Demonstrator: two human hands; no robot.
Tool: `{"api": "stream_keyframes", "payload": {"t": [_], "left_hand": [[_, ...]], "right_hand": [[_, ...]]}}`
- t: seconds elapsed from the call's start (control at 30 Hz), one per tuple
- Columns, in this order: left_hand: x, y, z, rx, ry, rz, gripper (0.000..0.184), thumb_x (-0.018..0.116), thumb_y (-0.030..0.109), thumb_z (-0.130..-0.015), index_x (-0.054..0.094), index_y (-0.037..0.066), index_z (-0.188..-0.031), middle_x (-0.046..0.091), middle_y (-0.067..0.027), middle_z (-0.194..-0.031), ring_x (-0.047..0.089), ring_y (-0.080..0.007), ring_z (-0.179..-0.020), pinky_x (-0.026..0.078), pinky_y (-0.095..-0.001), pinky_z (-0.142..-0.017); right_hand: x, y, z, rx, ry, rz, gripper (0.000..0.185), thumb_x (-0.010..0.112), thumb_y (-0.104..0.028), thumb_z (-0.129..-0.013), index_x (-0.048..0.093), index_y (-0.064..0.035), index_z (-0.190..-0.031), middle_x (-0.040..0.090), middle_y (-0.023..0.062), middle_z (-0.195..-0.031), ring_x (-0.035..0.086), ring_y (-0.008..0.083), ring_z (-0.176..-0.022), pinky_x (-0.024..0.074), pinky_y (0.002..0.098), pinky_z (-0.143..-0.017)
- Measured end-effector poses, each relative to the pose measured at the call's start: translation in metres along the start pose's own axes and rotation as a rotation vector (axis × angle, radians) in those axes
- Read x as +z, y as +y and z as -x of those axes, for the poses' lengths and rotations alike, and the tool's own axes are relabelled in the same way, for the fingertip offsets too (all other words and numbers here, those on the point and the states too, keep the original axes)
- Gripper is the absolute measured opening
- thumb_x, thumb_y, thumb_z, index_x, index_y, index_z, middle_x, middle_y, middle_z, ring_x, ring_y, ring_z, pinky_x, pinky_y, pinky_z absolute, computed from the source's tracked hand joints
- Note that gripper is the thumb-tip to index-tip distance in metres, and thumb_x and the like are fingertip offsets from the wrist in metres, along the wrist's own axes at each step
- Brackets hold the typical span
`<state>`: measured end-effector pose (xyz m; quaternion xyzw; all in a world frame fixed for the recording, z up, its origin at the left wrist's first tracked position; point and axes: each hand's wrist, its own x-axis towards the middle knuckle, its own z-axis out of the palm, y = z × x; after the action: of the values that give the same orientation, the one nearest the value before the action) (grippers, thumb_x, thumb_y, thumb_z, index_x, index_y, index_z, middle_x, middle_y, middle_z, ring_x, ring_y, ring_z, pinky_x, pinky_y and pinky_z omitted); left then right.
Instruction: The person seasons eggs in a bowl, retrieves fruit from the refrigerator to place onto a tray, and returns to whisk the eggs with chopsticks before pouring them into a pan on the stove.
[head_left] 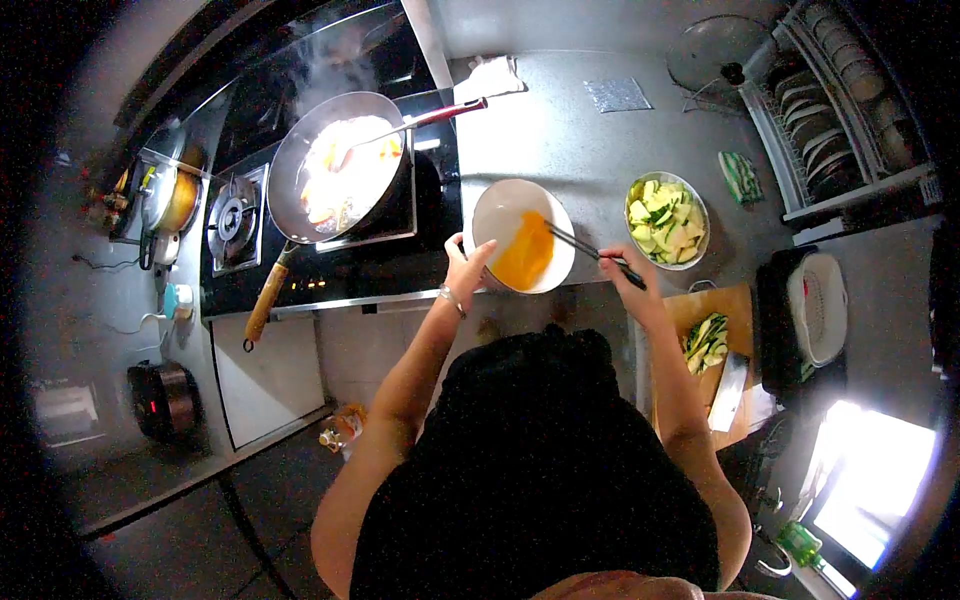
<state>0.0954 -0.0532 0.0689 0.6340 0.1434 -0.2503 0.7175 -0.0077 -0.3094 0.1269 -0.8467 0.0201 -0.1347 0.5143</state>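
Observation:
My left hand (466, 268) grips the left rim of a white bowl (490, 215), which is tilted and holds orange-yellow beaten egg (533, 250). In my right hand (630, 277) is a pair of dark chopsticks (575, 240), their tips at the egg near the bowl's right side. Left of the bowl, a steaming wok (285, 190) sits on the stove with pale, bright contents and a red-handled spatula (440, 115) resting across its rim. To the right stands a bowl of cut green squash (667, 220).
A cutting board (735, 305) with sliced squash (707, 343) and a cleaver (729, 392) lies at the right. The wok's wooden handle (265, 305) points toward the front edge. A dish rack (820, 110) stands at the back right; a second burner (233, 222) is at the left.

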Motion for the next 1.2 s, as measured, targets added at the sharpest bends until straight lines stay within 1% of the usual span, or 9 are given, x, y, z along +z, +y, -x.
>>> {"api": "stream_keyframes", "payload": {"t": [0.13, 0.27, 0.4, 0.5, 0.77, 0.83, 0.93, 1.0, 1.2], "left_hand": [[0.003, 0.003, 0.002, -0.007, 0.003, -0.018, 0.08, 0.07, 0.032, -0.073, 0.015, 0.012, -0.127, 0.043, -0.0177, -0.112, 0.053, -0.024, -0.094, 0.051, -0.036, -0.067], [0.003, 0.002, 0.002, -0.018, 0.019, -0.007, 0.079, 0.07, 0.032, -0.073, 0.016, 0.012, -0.127, 0.045, -0.0181, -0.108, 0.053, -0.0216, -0.09, 0.05, -0.0326, -0.063], [0.001, 0.007, 0.003, -0.021, 0.013, -0.044, 0.08, 0.07, 0.032, -0.072, 0.016, 0.012, -0.127, 0.048, -0.0165, -0.102, 0.054, -0.019, -0.078, 0.047, -0.0302, -0.057], [0.002, -0.001, -0.003, 0.018, 0.051, -0.068, 0.081, 0.07, 0.033, -0.072, 0.016, 0.01, -0.127, 0.051, -0.0135, -0.092, 0.051, -0.0146, -0.063, 0.042, -0.0268, -0.049], [0.006, 0.009, 0.006, -0.009, 0.043, -0.035, 0.091, 0.073, 0.032, -0.072, 0.009, 0.007, -0.132, 0.045, -0.024, -0.111, 0.056, -0.0247, -0.089, 0.052, -0.0355, -0.066], [0.004, 0.01, 0.007, 0.002, 0.036, -0.083, 0.094, 0.075, 0.036, -0.069, 0.01, 0.005, -0.13, 0.046, -0.0208, -0.109, 0.051, -0.0231, -0.095, 0.048, -0.0338, -0.075], [-0.003, -0.02, -0.019, 0.103, 0.068, -0.134, 0.088, 0.074, 0.04, -0.069, 0.018, 0.005, -0.128, 0.05, -0.0173, -0.107, 0.053, -0.0195, -0.091, 0.048, -0.0326, -0.074], [0.0, -0.013, -0.014, 0.172, 0.09, -0.1, 0.091, 0.073, 0.042, -0.068, 0.016, 0.003, -0.127, 0.051, -0.0049, -0.074, 0.047, -0.01, -0.056, 0.038, -0.0234, -0.043], [0.001, 0.001, 0.003, 0.097, 0.08, -0.134, 0.09, 0.072, 0.041, -0.068, 0.016, 0.003, -0.128, 0.05, -0.0166, -0.1, 0.052, -0.0166, -0.08, 0.045, -0.0272, -0.059]], "right_hand": [[0.001, 0.006, 0.008, 0.275, -0.252, -0.423, 0.008, 0.058, -0.01, -0.085, 0.059, -0.0021, -0.088, 0.059, 0.0021, -0.079, 0.056, 0.0099, -0.078, 0.0445, 0.0246, -0.071], [-0.001, 0.009, 0.004, 0.07, -0.186, -0.113, 0.011, 0.057, -0.012, -0.087, 0.06, -0.0016, -0.089, 0.059, 0.0022, -0.078, 0.055, 0.0091, -0.076, 0.044, 0.0236, -0.072], [0.0, 0.017, 0.004, 0.306, -0.032, -0.406, 0.012, 0.058, -0.013, -0.086, 0.06, -0.0023, -0.09, 0.06, 0.0022, -0.079, 0.055, 0.0088, -0.078, 0.0431, 0.0233, -0.075], [-0.002, 0.022, 0.005, 0.235, -0.099, -0.226, 0.01, 0.059, -0.013, -0.085, 0.061, -0.0027, -0.087, 0.06, 0.0017, -0.078, 0.054, 0.0086, -0.076, 0.0425, 0.0226, -0.071], [-0.002, -0.013, 0.009, 0.417, -0.179, -0.192, 0.012, 0.059, -0.014, -0.085, 0.06, -0.0022, -0.082, 0.056, -0.0027, -0.076, 0.05, 0.0059, -0.071, 0.0402, 0.02, -0.066], [0.008, -0.004, 0.006, 0.347, 0.02, -0.39, 0.013, 0.058, -0.014, -0.085, 0.059, -0.0021, -0.08, 0.055, -0.0026, -0.075, 0.049, 0.0053, -0.072, 0.0399, 0.0199, -0.066], [0.004, 0.015, 0.008, 0.235, -0.105, -0.163, 0.014, 0.057, -0.014, -0.086, 0.059, -0.0014, -0.079, 0.056, -0.0015, -0.076, 0.048, 0.0059, -0.072, 0.0394, 0.0209, -0.066], [0.004, -0.004, 0.008, 0.193, -0.114, -0.129, 0.015, 0.057, -0.015, -0.086, 0.059, -0.0012, -0.08, 0.056, -0.0007, -0.076, 0.048, 0.0066, -0.072, 0.0394, 0.0217, -0.066], [0.006, 0.002, 0.009, 0.216, -0.215, -0.158, 0.014, 0.056, -0.015, -0.087, 0.06, -0.0027, -0.083, 0.058, 0.001, -0.077, 0.051, 0.0106, -0.073, 0.041, 0.0238, -0.069]]}}
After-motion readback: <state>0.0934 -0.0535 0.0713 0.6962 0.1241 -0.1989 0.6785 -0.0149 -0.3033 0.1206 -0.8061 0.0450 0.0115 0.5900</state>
